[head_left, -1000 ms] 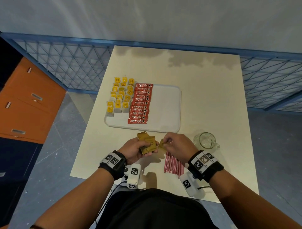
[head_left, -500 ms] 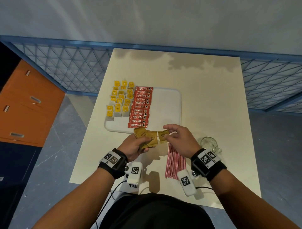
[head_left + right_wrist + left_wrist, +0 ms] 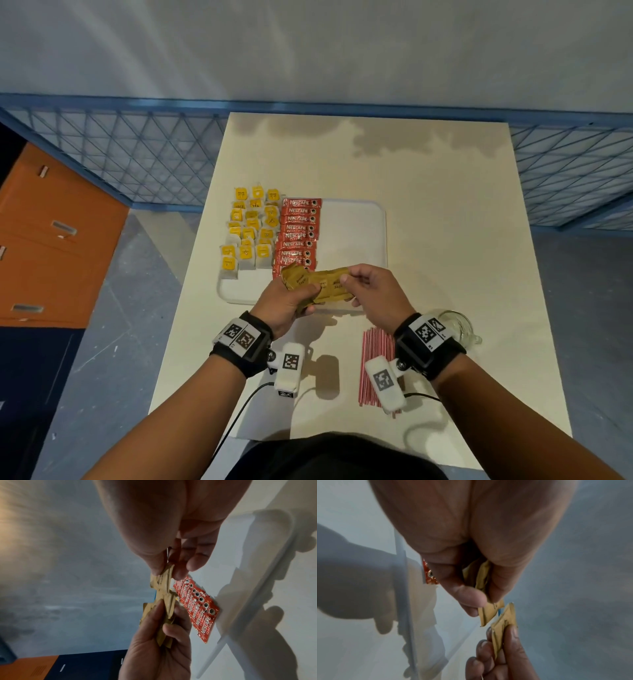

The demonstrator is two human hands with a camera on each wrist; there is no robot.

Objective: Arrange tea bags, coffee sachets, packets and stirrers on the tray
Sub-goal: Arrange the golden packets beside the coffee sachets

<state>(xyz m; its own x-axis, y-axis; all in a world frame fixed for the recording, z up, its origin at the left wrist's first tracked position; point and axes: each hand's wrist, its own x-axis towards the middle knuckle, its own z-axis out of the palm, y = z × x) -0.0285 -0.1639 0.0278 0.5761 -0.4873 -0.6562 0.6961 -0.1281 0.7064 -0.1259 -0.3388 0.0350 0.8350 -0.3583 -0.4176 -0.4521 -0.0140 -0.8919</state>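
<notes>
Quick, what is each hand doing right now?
Left hand: grip closed on a bunch of brown sugar packets.
Right hand: pinching one brown packet at the bunch's end.

Brown sugar packets (image 3: 317,283) held above white tray's (image 3: 356,233) near edge.

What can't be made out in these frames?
- Sugar packets: count; the hands cover the stack in all views.
- Nearest coffee sachet: head view, packets overlap it.
- Glass jug: head view, right wrist band hides part.
- Tea bag print: too small.
</notes>
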